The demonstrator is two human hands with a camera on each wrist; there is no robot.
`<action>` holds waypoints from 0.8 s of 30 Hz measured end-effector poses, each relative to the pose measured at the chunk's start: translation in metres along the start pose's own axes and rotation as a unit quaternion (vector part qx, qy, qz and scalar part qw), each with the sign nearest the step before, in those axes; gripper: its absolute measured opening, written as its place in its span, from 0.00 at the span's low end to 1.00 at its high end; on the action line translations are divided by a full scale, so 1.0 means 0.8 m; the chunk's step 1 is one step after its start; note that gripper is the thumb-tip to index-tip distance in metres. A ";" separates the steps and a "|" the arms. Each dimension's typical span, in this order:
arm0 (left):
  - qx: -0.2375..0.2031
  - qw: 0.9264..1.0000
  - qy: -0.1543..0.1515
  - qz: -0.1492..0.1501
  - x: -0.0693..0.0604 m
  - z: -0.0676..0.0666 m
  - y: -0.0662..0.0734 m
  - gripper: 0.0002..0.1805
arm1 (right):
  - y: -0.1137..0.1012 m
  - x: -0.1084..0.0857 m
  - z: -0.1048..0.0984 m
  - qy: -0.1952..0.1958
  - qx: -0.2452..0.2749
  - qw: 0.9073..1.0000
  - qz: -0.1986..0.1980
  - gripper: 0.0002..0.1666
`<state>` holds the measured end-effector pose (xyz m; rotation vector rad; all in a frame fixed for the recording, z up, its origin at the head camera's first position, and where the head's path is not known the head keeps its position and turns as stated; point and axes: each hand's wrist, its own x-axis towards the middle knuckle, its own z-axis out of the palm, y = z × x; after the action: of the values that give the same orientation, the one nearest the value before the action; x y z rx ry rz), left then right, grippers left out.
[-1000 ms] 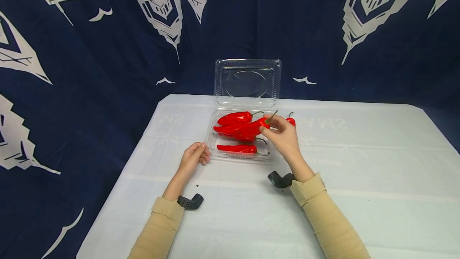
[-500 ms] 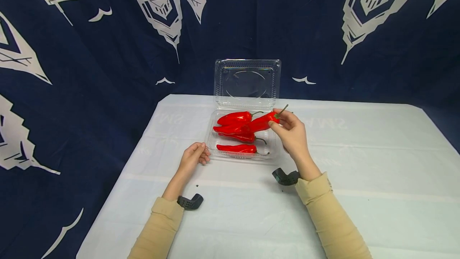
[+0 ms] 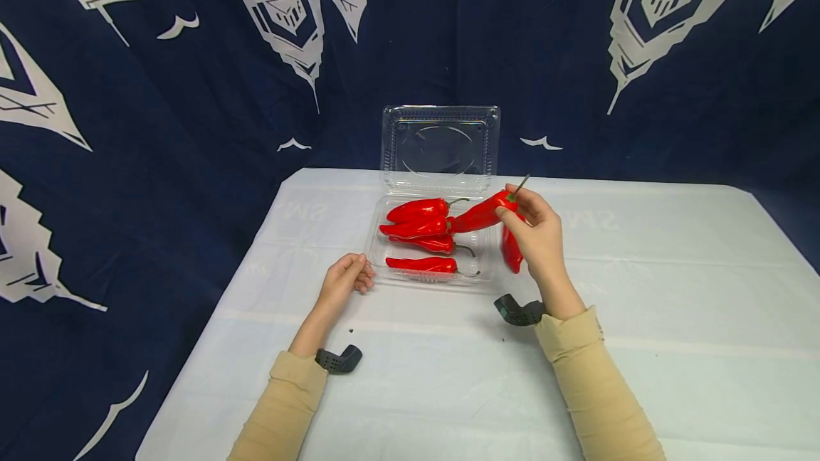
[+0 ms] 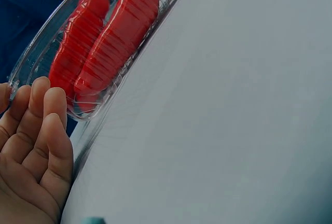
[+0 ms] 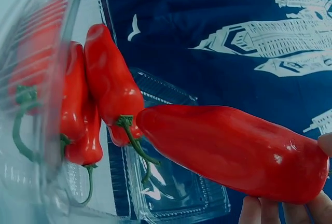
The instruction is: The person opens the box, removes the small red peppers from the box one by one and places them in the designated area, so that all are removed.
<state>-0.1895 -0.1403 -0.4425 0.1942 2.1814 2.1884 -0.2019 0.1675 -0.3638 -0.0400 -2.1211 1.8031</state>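
Note:
My right hand (image 3: 540, 233) pinches a long red chili pepper (image 3: 480, 215) near its stem end, lifted and tilted over the right side of a clear plastic clamshell box (image 3: 485, 262). In the right wrist view the same pepper (image 5: 233, 151) spans the lower right, its tip in front of the box. Several red peppers (image 3: 419, 264) lie in the box, stems mostly to the right. My left hand (image 3: 342, 282) is at the box's front left corner; in the left wrist view its thumb and a finger pinch the rim (image 4: 14, 86).
Another red pepper (image 3: 512, 251) lies on the table right of the box, partly behind my right hand. The box's clear lid (image 3: 442, 148) stands raised at the back. A white cloth covers the table (image 3: 423, 375); a dark blue printed curtain (image 3: 410, 55) hangs behind.
My right hand has moved right and farther back, drawing the pepper off the others in the box. The pepper on the table shows more now. The left hand has stayed still.

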 end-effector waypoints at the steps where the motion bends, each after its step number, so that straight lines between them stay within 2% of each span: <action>1: 0.000 1.000 -0.001 0.000 0.000 0.000 0.000 0.13 | 0.000 0.000 -0.001 0.002 -0.002 1.000 0.000 0.24; 24: 0.008 1.000 0.000 -0.005 0.000 -0.001 0.000 0.13 | -0.003 0.010 -0.036 0.068 0.002 0.997 0.028 0.24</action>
<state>-0.1892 -0.1409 -0.4422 0.1849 2.1957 2.1667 -0.2006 0.1960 -0.3562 -0.2164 -2.0414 1.7814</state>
